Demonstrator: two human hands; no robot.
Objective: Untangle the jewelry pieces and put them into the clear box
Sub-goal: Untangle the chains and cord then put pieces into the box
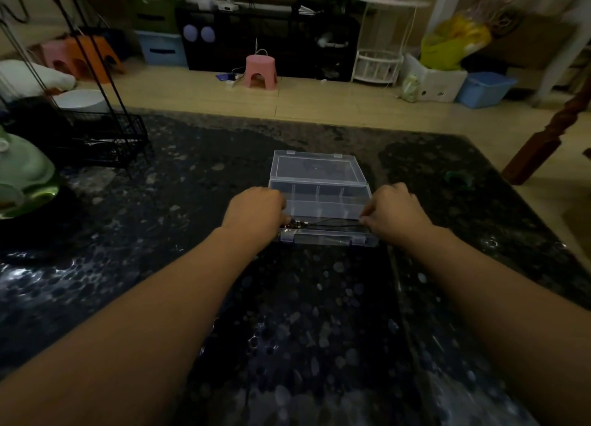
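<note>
Now 2 hands (256,210) (395,211) stretch thin beaded cord (332,225) over clear plastic box (319,198).

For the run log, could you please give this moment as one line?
left hand: pinches beaded end | right hand: pinches black cord necklace | stretched over open clear plastic box

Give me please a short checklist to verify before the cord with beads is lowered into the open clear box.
1. Clear box lid open: ok.
2. Left hand grip on the beaded end: ok.
3. Right hand grip on the black cord: ok.
4. Cord stretched straight between the hands, above the box's near edge: ok.
5. Cord free of knots: cannot tell, too dark.
6. Compartments empty: cannot tell.
</note>
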